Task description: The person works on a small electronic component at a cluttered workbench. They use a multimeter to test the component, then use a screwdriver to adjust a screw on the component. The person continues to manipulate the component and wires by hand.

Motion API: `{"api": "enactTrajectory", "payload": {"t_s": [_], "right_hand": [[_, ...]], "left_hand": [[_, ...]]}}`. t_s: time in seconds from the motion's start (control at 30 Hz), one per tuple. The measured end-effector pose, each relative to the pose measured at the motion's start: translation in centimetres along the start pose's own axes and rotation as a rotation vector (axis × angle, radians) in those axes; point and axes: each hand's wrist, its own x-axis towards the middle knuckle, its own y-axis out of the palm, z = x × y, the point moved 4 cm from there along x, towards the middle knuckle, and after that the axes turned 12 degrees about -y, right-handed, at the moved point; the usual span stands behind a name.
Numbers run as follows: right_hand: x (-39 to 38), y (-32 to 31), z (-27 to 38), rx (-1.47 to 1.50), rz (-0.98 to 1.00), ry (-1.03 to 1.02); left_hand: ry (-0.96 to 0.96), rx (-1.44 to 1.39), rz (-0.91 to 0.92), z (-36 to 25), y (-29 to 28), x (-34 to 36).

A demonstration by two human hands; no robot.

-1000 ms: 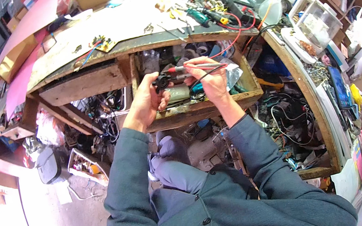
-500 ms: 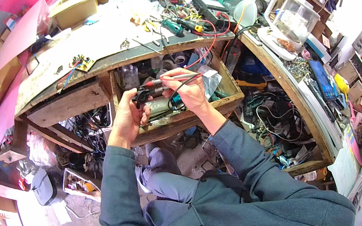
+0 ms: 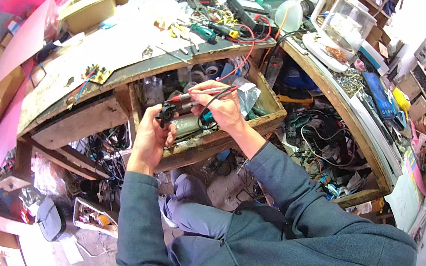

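Above an open wooden drawer [image 3: 214,142], my left hand [image 3: 149,135] grips a small black round part [image 3: 166,113] between thumb and fingers. I cannot make out exactly what kind of part it is. My right hand [image 3: 220,108] is closed around two test probes [image 3: 181,97], one with a red lead and one with a black lead. Their tips point left and reach the black part; whether they touch it is too small to tell. The red lead [image 3: 253,40] runs from my right hand up over the bench edge.
Clear plastic bags and assorted parts fill the drawer. On the bench [image 3: 122,40] lie a green screwdriver [image 3: 203,32], a small wired circuit board [image 3: 95,74] and tangled cables. At the right are a clear plastic container [image 3: 344,18] and a blue phone-like device [image 3: 380,95]. A cable-filled compartment [image 3: 324,147] is below.
The black part in my left hand has turned slightly. My right hand keeps the probes in nearly the same place.
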Motion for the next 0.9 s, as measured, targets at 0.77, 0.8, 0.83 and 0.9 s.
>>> {"api": "enactTrajectory", "payload": {"t_s": [0.77, 0.8, 0.83, 0.9], "right_hand": [[0.5, -4.2, 1.6, -1.596, 0.659, -0.257], [0.4, -4.5, 1.5, -1.587, 0.695, -0.22], [0.3, -4.1, 1.9, -1.543, 0.733, -0.116], [0.1, -4.5, 1.5, -1.548, 0.808, 0.041]], "left_hand": [[0.404, 0.211, -0.268, 0.3, -0.6, -0.1], [0.41, 0.227, -0.271, 0.2, -0.5, 0.1], [0.413, 0.242, -0.284, 0.1, -0.5, 0.1], [0.415, 0.226, -0.287, 0.2, -0.4, 0.0]]}}
